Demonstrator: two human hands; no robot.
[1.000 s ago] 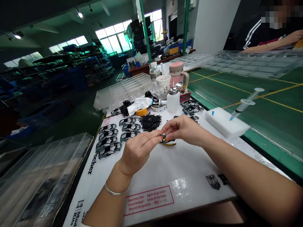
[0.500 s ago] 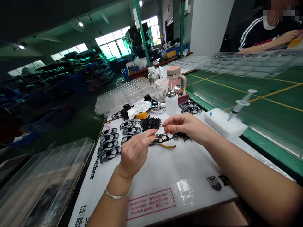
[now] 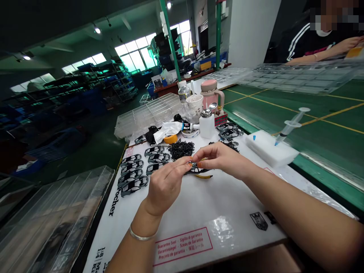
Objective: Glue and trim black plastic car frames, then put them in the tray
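My left hand (image 3: pixel 166 184) is closed in a pinch, its thumb and forefinger pressed together above the white board. Against it, the fingertips of my right hand (image 3: pixel 220 160) are also pinched, and the two hands meet. What lies between the fingertips is too small and covered to make out. Just under them shows a black openwork car-shaped part (image 3: pixel 200 170), partly hidden by the fingers. A curved yellow handle (image 3: pixel 204 176) lies beside it. Behind the hands is a heap of small black pieces (image 3: pixel 182 149).
Rows of grey-and-black car-shaped parts (image 3: pixel 133 172) lie left on the white board (image 3: pixel 199 212). Behind stand a white pump bottle (image 3: pixel 207 125), a paper cup (image 3: pixel 195 104) and a pink mug (image 3: pixel 209 93). Right, a syringe (image 3: pixel 291 127) stands in a foam block (image 3: pixel 271 148). A person sits across.
My right hand has moved left and slightly down, so its fingertips now touch those of my left hand. My left hand has shifted slightly right.
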